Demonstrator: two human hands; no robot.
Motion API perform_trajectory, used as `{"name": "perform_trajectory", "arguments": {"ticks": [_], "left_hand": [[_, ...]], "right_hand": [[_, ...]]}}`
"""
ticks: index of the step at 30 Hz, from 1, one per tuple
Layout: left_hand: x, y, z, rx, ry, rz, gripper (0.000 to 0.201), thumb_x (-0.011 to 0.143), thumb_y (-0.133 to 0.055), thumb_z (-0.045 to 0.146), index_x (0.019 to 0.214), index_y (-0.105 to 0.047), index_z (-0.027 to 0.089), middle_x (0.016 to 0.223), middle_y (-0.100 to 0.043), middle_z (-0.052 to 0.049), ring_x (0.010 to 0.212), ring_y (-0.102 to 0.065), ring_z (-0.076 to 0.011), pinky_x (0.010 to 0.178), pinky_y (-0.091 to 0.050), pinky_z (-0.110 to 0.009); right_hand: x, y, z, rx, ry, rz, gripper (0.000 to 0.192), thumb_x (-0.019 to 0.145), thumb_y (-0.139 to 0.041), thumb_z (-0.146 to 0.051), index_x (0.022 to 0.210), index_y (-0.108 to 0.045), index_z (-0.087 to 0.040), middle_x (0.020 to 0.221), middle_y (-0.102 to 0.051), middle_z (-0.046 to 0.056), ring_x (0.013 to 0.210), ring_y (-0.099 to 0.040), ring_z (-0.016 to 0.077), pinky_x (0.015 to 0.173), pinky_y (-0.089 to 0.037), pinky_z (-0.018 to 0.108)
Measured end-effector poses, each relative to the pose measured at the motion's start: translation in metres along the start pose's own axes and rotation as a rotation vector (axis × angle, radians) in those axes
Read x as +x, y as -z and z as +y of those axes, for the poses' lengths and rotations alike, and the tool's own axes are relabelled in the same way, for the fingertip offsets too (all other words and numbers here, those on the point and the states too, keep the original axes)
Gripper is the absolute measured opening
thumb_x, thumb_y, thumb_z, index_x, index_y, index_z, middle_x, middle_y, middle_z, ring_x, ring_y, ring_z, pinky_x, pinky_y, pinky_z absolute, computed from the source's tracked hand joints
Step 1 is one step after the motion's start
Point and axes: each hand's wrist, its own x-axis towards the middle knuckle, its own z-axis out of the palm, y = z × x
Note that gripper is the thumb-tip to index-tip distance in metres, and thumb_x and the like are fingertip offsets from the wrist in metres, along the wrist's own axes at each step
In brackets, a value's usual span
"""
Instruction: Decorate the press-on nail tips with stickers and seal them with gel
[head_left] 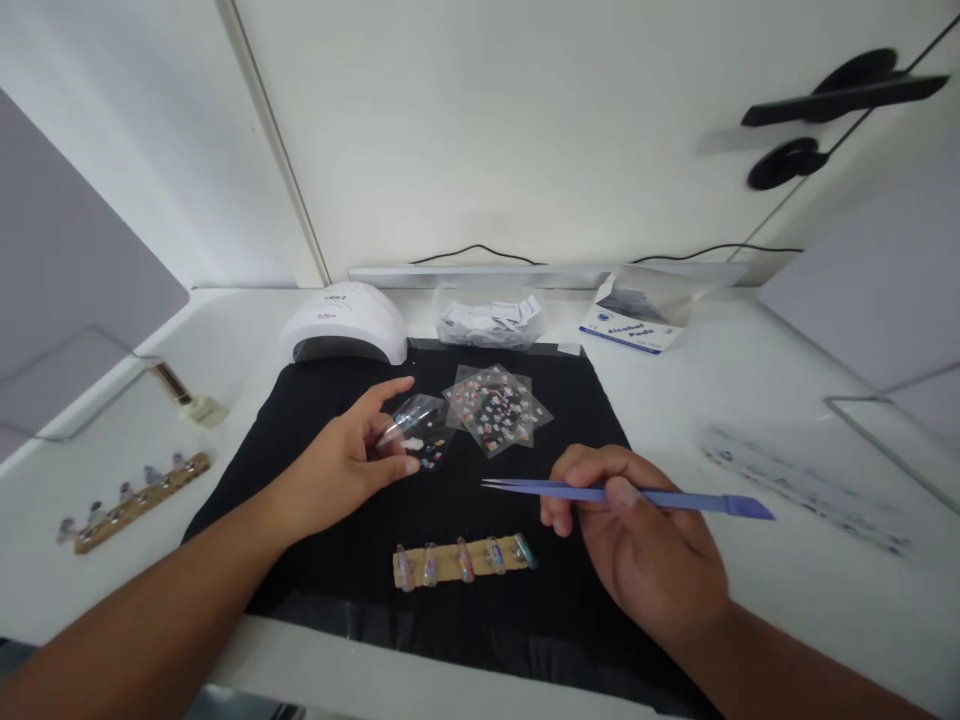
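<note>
while the right hand [645, 560] holds them, tweezers [622, 493] point left, lying level.

Under the left hand [352, 465] is matt black cloth [360, 560]; it holds a glossy clear plastic sticker sheet [420, 425].

Two hands are over the black mat [525, 400]: the left hand [345, 470] and the right hand [645, 560]. One pair of blue tweezers [630, 494]. Two wooden nail strips: one [463, 560] on the mat with five nail tips, one [139, 500] left of the mat. One white nail lamp [345, 322] at the mat's far left corner. One alcohol pad box [634, 322] beyond its far right corner.
</note>
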Motion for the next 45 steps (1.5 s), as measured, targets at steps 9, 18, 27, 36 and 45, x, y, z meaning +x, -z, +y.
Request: {"name": "perform_trajectory", "arguments": {"ticks": [9,18,27,36,45], "left_hand": [[-0.001,-0.008,-0.002,-0.244,-0.141,0.076,0.039,0.091,-0.061,0.02,0.127,-0.047,0.023,0.076,-0.058,0.004,0.064,-0.056,-0.0105,0.064,-0.048,-0.025],[-0.008,-0.025,-0.003,-0.452,-0.393,0.175,0.039,0.09,-0.066,0.016,0.124,-0.055,0.032,0.087,-0.061,0.003,0.072,-0.059,-0.008,0.064,-0.052,-0.016],[-0.015,-0.024,0.008,-0.581,-0.341,0.148,0.038,0.088,-0.07,0.012,0.118,-0.064,0.035,0.085,-0.063,0.004,0.07,-0.06,-0.0045,0.065,-0.053,-0.011],[-0.019,-0.021,0.013,-0.565,-0.24,0.123,0.017,0.087,-0.07,0.011,0.095,-0.071,0.025,0.085,-0.061,0.003,0.068,-0.058,-0.0053,0.061,-0.053,-0.012],[-0.018,-0.018,0.015,-0.365,-0.259,0.198,0.016,0.085,-0.069,0.008,0.089,-0.068,0.023,0.083,-0.061,0.003,0.074,-0.056,-0.0067,0.066,-0.049,-0.013]], "right_hand": [[-0.003,-0.004,0.001,-0.024,0.141,-0.025,0.019,0.093,-0.06,-0.035,0.088,-0.076,-0.026,0.068,-0.065,0.003,0.06,-0.06,0.018,0.063,-0.053,0.036],[-0.009,-0.006,-0.016,-0.094,0.334,-0.189,0.026,0.1,-0.047,-0.037,0.103,-0.071,-0.027,0.076,-0.067,0.0,0.075,-0.062,0.0182,0.106,-0.04,0.044],[0.005,-0.021,-0.016,-0.052,0.318,-0.342,0.03,0.102,-0.045,-0.04,0.11,-0.071,-0.029,0.085,-0.072,0.004,0.087,-0.064,0.0215,0.105,-0.039,0.048],[-0.003,-0.016,0.013,-0.016,0.268,-0.346,0.03,0.101,-0.046,-0.036,0.112,-0.072,-0.025,0.089,-0.071,0.008,0.092,-0.064,0.0245,0.094,-0.051,0.053],[-0.001,-0.021,0.01,0.017,0.293,-0.245,0.031,0.1,-0.048,-0.038,0.105,-0.075,-0.024,0.083,-0.072,0.007,0.086,-0.065,0.0237,0.087,-0.053,0.046]]}}
